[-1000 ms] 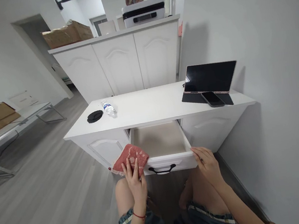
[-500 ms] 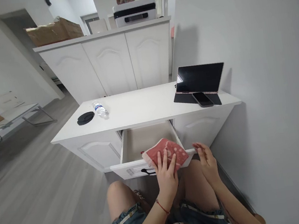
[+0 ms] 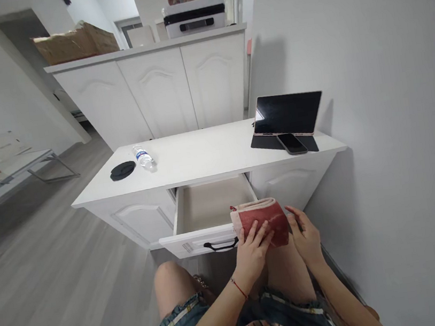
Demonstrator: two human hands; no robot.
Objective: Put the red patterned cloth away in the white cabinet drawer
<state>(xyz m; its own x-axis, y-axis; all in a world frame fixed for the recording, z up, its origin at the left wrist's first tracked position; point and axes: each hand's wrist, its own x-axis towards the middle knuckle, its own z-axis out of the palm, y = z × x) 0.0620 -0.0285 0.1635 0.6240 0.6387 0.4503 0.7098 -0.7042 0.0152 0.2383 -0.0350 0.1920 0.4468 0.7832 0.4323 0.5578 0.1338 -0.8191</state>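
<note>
A folded red cloth (image 3: 264,220) with pale edging is held over the right front corner of an open drawer (image 3: 199,238) in a low white cabinet (image 3: 201,160). My left hand (image 3: 253,249) grips the cloth from below and the left. My right hand (image 3: 305,235) is at the cloth's right edge, fingers spread, touching it. The drawer's inside looks bare, and a black handle (image 3: 220,247) hangs on its front. I sit facing the drawer with my knees just under it.
On the cabinet top lie a water bottle (image 3: 143,157), a black round lid (image 3: 122,170), and a tablet (image 3: 289,114) with a phone (image 3: 292,143). A wall stands at the right. A taller white cabinet (image 3: 159,90) is behind. A table (image 3: 8,171) stands far left.
My left hand has carried the red cloth from the drawer's left front corner across to its right front corner. My right hand left the drawer's edge and met the cloth.
</note>
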